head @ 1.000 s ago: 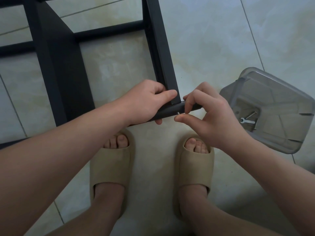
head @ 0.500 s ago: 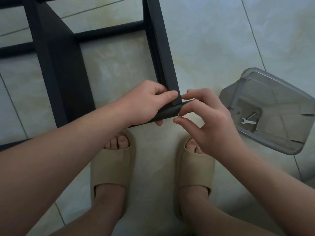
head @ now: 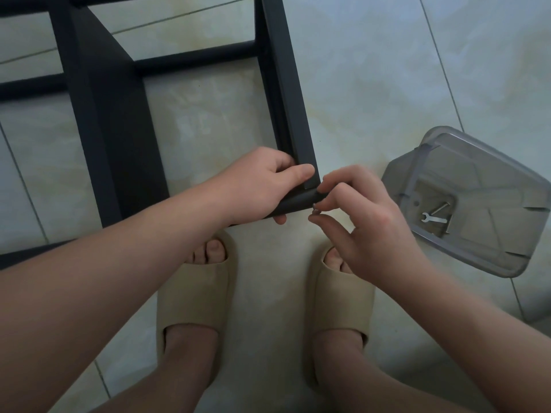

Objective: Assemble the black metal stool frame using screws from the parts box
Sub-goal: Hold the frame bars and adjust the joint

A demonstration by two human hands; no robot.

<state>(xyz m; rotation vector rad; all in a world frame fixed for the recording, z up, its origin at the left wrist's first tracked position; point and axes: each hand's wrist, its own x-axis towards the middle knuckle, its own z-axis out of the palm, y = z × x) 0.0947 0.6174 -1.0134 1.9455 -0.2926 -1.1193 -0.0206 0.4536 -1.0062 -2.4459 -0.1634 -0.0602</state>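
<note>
The black metal stool frame [head: 286,93] stands on the tiled floor in front of me, its near corner at the middle of the head view. My left hand [head: 262,183] grips the near rail [head: 293,202] at that corner, thumb lying along the top. Just right of the corner, my right hand [head: 366,222] pinches a small silver screw [head: 314,207] between thumb and forefinger at the end of the rail. The screw's shaft is hidden by my fingertips.
A clear grey plastic parts box [head: 477,201] lies on the floor at the right, holding a small flat wrench [head: 433,218] and a thin metal key. My two feet in beige slides [head: 196,293] stand right below the frame corner. Pale floor tiles lie all around.
My right hand has turned at the rail end, its fingers shifting round the screw and its wrist dropping lower. My left hand has kept its grip on the rail.
</note>
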